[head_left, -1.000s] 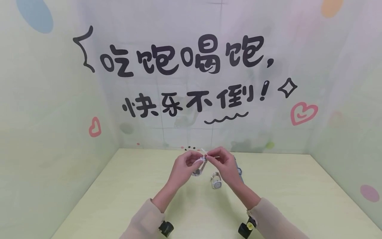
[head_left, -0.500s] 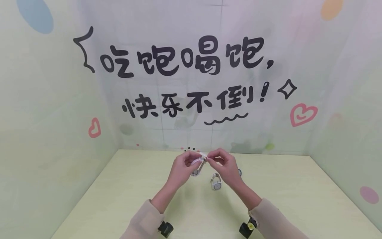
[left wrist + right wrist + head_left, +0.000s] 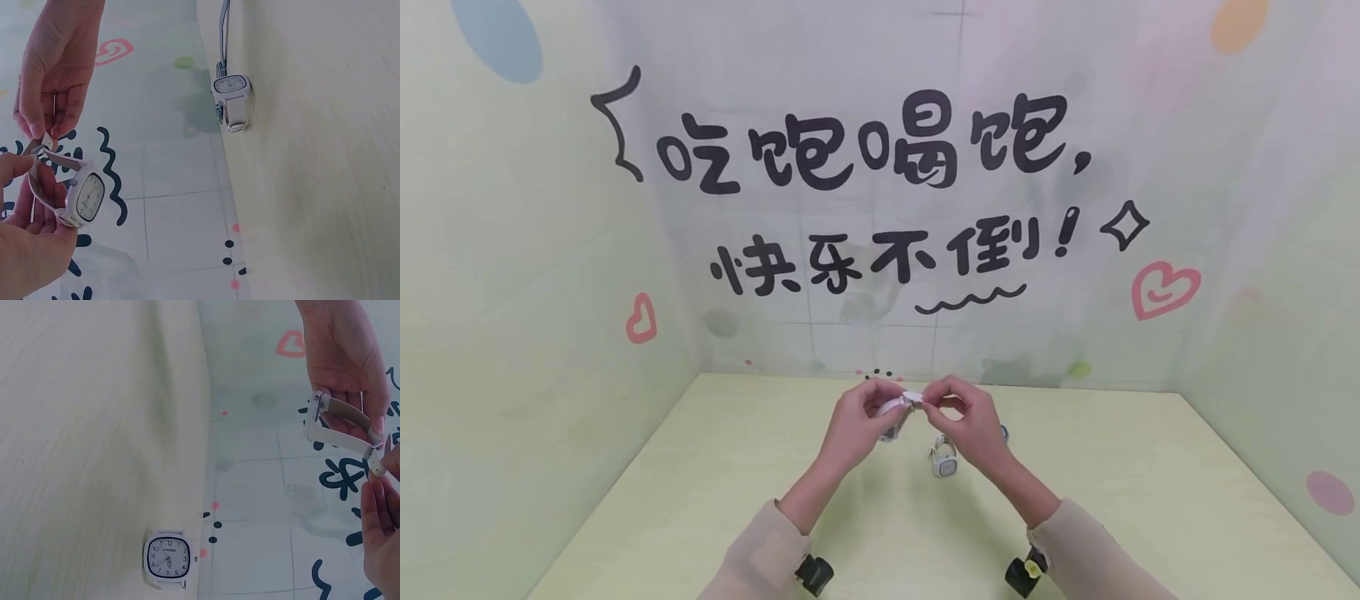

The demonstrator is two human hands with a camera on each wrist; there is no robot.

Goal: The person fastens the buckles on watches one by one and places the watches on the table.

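Strap tip (image 3: 913, 398) that poked up a second ago now lies flatter, and from my end I've got the left hand (image 3: 853, 423) gripping the white watch (image 3: 89, 199) in midair over the surface (image 3: 1150, 483), right hand (image 3: 972, 423) pinching that tip, second watch (image 3: 945, 467) nearby and a blue-grey watch (image 3: 1004, 433) now mostly hidden.

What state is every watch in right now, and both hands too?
Held watch: in the air, strap looped.
Other white watch: resting on the table, strap looped.
Blue watch: mostly hidden, strap state unclear.
Left hand: gripping the held watch.
Right hand: pinching the strap tip.
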